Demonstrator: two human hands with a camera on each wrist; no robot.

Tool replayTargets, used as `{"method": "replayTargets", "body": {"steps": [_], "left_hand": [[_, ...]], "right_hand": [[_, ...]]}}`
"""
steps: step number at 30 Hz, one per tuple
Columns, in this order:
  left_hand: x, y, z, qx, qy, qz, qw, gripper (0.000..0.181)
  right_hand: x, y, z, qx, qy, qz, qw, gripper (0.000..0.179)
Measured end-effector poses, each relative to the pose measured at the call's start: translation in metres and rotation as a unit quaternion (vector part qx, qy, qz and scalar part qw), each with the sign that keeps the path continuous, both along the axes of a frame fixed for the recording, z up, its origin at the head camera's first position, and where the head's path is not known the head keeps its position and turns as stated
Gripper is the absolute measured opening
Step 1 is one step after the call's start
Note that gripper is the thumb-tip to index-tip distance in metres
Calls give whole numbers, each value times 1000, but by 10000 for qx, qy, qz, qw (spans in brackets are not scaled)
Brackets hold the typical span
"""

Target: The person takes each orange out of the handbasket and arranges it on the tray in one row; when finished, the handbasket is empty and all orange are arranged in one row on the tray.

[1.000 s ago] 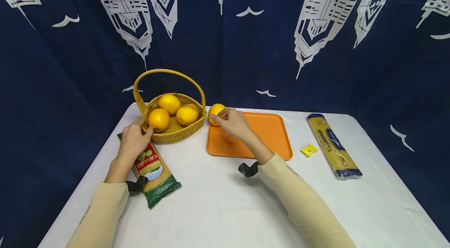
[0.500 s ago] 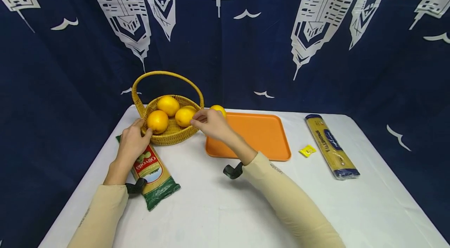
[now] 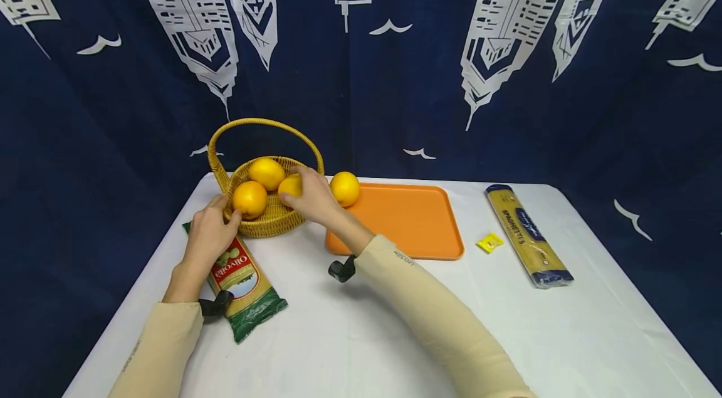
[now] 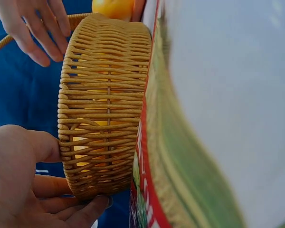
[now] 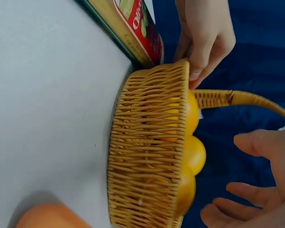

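My left hand (image 3: 209,234) grips the near left rim of a wicker basket (image 3: 274,226), thumb and fingers on either side of the wall, as the right wrist view also shows. Inside the basket are three oranges: a left one (image 3: 250,200), a back one (image 3: 266,173) and a right one (image 3: 290,186). My right hand (image 3: 317,199) reaches over the basket's right side, thumb and fingers spread around the right orange. From the right wrist, those fingers (image 5: 249,194) are parted and a gap shows between them and the fruit. A fourth orange (image 3: 345,188) sits outside the basket, at the tray's far left corner.
An orange tray (image 3: 412,219) lies right of the basket. Under my left forearm is a green-ended Olivoila pasta packet (image 3: 248,288). Farther right are a small yellow wrapped sweet (image 3: 489,242) and a spaghetti packet (image 3: 529,235). The basket's tall handle (image 3: 265,121) arches over its back.
My right hand has let go of the orange by the tray and moved left to the right orange in the basket. My left hand has stayed on the rim.
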State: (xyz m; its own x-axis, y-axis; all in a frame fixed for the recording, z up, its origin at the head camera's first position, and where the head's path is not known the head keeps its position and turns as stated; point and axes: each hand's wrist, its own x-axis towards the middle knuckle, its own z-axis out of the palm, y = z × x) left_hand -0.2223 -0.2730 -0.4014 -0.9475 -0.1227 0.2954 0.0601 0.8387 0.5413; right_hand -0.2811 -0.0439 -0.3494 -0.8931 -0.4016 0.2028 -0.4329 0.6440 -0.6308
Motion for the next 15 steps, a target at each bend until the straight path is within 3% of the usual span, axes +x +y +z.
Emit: {"method": "replayTargets", "body": {"steps": [6, 15], "left_hand": [[-1, 0, 1, 34, -65, 15, 10000, 57], [-1, -1, 0, 62, -97, 22, 9999, 57]], "right_hand": [[-14, -16, -8, 265, 9, -460, 9986, 66], [-22, -34, -19, 1103, -171, -909, 9896, 71]]}}
